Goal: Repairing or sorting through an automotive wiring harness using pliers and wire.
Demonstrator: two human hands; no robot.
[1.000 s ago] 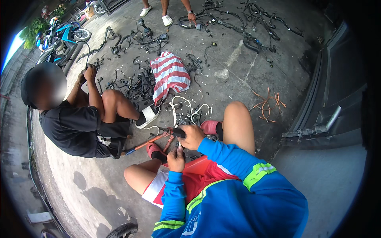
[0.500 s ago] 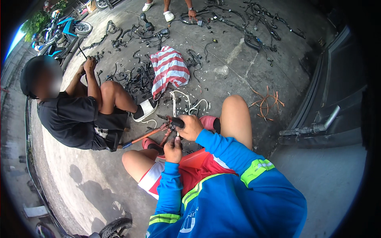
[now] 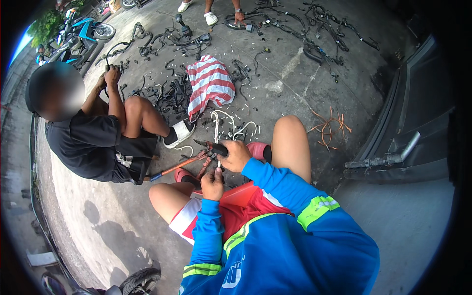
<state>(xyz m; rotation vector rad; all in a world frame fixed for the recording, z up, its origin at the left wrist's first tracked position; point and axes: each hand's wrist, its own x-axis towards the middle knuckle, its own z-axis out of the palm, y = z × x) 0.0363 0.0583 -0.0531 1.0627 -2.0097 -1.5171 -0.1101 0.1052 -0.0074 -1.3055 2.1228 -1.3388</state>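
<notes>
My right hand is closed on a dark-handled cutting tool, its tip pointing to the upper left. Just below it, my left hand grips a short white cable between thumb and fingers. Long-handled cutters with orange and blue handles lie behind my hands, partly hidden by them. Looped white wires lie on the concrete beyond, among small white bits and dark scraps.
A seated co-worker at left grips dark cable. A standing person's hand touches harnesses. Around are a striped sack, copper wires, a metal door at right and motorbikes.
The whole view has shifted slightly upward in the picture. My hands keep nearly the same grip and position on the tool and cable. The co-worker's head has moved slightly.
</notes>
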